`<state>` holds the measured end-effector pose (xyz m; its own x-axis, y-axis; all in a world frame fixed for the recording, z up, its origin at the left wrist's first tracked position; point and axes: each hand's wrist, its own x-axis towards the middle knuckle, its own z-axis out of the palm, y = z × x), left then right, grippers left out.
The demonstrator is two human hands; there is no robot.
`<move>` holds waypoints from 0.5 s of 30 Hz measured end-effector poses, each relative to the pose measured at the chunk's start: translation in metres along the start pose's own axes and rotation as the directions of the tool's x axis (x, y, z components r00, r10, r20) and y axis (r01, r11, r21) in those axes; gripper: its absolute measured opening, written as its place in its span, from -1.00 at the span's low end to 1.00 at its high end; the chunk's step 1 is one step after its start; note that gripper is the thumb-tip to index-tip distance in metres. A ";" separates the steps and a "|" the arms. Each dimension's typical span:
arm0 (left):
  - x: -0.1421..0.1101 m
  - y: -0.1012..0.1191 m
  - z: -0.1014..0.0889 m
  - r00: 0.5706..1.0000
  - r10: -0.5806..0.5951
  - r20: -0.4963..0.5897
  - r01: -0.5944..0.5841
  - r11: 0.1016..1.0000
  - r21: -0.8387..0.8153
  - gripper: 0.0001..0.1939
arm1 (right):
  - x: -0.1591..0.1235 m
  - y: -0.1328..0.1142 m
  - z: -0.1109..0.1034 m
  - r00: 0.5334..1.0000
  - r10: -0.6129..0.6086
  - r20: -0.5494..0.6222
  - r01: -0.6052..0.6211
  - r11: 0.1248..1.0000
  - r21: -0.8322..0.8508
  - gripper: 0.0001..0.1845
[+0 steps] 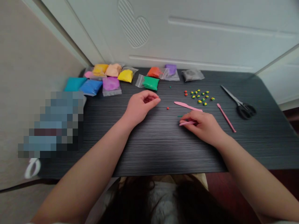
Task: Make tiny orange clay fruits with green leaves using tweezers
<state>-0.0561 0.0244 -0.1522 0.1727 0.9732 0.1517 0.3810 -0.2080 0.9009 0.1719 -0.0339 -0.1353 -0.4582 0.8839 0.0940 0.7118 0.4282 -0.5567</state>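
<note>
My left hand (143,105) is closed in a pinch above the table, and a speck of red clay (158,98) shows at its fingertips. A pink clay tool (187,123) is gripped in my right hand (202,126), its tip pointing left. Just above those fingers lies a thin green clay strand (179,116). Between the hands rests a small red clay ball (167,108). A pink clay knife (187,105) lies beyond my right hand, partly hidden by it. Several small yellow-and-green clay pieces (198,96) sit farther back, beside two red balls (186,93).
Bags of coloured clay line the back, including a green one (150,83), a yellow one (126,76) and a grey one (192,75). To the right lie another pink tool (226,117) and black-handled scissors (243,105). A blurred-out object (53,124) stands at the table's left edge.
</note>
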 end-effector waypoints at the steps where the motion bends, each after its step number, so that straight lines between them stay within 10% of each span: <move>1: 0.000 0.000 0.000 1.000 -0.001 0.002 0.001 1.000 0.003 -0.75 | 0.000 0.000 0.001 1.000 -0.014 0.023 0.015 0.999 -0.047 -0.88; 15: 0.003 0.002 0.001 1.000 -0.025 0.012 0.025 1.000 -0.006 -0.76 | 0.002 0.001 0.005 0.989 -0.029 0.148 0.065 0.968 -0.243 -0.76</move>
<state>-0.0541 0.0265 -0.1504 0.1744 0.9768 0.1244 0.3800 -0.1833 0.9066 0.1690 -0.0329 -0.1394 -0.5526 0.8334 -0.0130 0.7886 0.5177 -0.3318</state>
